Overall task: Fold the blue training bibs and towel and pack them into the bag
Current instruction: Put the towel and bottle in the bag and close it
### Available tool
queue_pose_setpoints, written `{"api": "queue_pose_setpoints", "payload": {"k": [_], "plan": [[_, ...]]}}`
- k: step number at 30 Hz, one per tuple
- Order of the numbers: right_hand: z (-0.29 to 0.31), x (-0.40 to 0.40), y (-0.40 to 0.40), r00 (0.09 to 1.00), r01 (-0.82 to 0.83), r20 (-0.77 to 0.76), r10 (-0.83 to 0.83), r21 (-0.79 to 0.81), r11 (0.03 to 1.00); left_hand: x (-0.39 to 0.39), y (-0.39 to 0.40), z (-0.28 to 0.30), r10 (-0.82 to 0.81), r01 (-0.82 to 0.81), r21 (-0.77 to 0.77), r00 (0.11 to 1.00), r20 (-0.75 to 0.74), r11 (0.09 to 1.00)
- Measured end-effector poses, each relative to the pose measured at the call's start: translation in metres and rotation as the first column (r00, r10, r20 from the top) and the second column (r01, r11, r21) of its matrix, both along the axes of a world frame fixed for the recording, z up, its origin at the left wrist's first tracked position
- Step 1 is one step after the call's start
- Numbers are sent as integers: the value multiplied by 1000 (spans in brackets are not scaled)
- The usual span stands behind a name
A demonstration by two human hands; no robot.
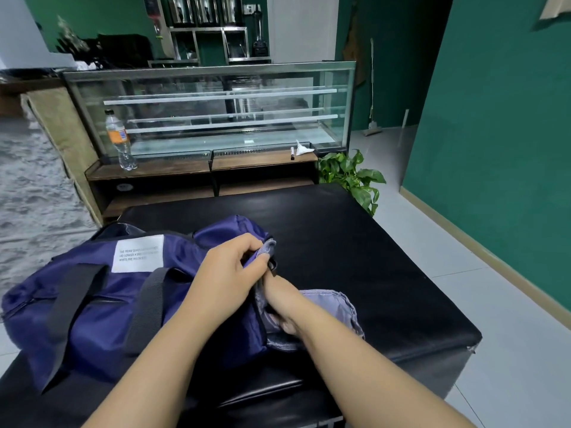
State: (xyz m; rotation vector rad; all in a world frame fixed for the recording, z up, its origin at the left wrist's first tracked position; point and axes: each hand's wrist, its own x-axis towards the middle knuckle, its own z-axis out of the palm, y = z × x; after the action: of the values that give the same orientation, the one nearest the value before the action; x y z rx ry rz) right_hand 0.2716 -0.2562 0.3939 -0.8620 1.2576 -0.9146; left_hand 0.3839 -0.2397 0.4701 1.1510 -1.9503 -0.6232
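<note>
I'm at a black padded bench (355, 257) in a green-walled room, with a glass display case (216, 112) ahead and a plastic bottle (119, 140) on its wooden ledge. The navy nylon duffel bag (102, 304) lies slumped on the bench, black straps across it. My left hand (228, 273) pinches the bag's opening edge — my right hand (285, 325) is sunk inside among grey lining, its grip hidden.
</note>
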Motion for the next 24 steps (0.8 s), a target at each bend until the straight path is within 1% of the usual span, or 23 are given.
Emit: {"api": "queue_pose_setpoints", "payload": {"k": [1, 5, 7, 9, 13, 15, 18, 22, 24], "plan": [[-5, -8, 3, 999, -37, -4, 37, -33, 999, 1, -1, -1, 4, -4, 10, 1000, 1, 1000], [-21, -35, 14, 986, -125, 93, 135, -110, 986, 0, -3, -8, 23, -23, 35, 1000, 10, 999], [-26, -36, 16, 987, -133, 68, 143, -136, 982, -2, -2, -12, 23, -24, 37, 999, 32, 999], [-30, -30, 15, 996, -73, 30, 79, -167, 983, -4, -1, -14, 25, -26, 25, 998, 63, 999], [-44, -15, 23, 997, 71, 45, -62, -231, 970, -6, -1, -14, 20, -14, -41, 989, 149, 999], [-53, -14, 32, 987, 102, 148, -70, -219, 970, -7, -1, -15, 11, 0, -64, 985, 174, 998], [-68, -19, 43, 913, 67, 407, -33, -70, 995, -8, -2, -19, 12, -4, -52, 987, 158, 999], [-65, -18, 48, 849, 18, 529, 7, -43, 999, -11, -7, -25, 50, -47, -36, 994, 92, 998], [-59, -18, 47, 852, 39, 523, -16, -33, 999, -12, -9, -23, 40, -39, -18, 998, 41, 999]]}}
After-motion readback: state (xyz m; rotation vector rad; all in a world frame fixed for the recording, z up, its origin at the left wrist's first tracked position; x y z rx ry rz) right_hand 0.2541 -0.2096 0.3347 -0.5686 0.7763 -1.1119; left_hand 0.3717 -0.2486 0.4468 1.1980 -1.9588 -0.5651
